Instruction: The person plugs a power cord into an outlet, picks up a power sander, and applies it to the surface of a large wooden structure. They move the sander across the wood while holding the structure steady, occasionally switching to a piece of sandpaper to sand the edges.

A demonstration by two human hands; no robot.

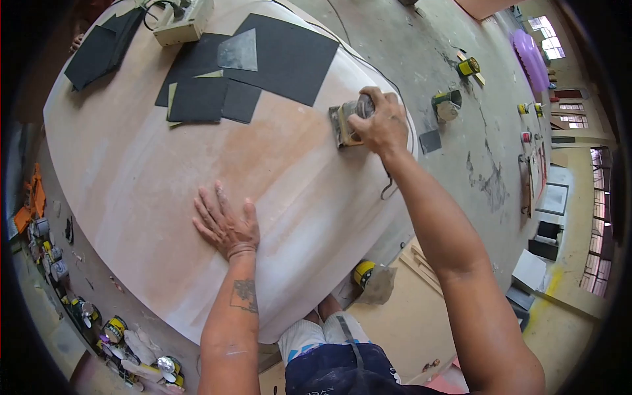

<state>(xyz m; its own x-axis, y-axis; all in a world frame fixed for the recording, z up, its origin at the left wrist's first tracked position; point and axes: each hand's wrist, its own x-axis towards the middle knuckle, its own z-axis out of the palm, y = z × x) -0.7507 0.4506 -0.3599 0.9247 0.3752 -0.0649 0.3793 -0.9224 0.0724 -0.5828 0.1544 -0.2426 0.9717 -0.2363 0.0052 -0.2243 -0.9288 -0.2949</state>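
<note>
A large pale board [171, 243] with brownish and whitish patches lies under both hands. My right hand [382, 122] is wrapped round the top of a dusty power sander [343, 125], which rests on the board near its right edge. A cord hangs from the sander over that edge. Palm down with its fingers spread, my left hand [225, 220] lies flat on the board, below and left of the sander. Dark sanding sheets [289, 59] and a translucent piece [238, 50] lie on the far part of the board.
More dark sheets [99, 56] and a box-like device [184, 26] sit at the board's far left. A cable runs along the far right edge. Several cans, one with a yellow label [469, 66], stand on the floor [454, 164]. Part of another person shows at the top left.
</note>
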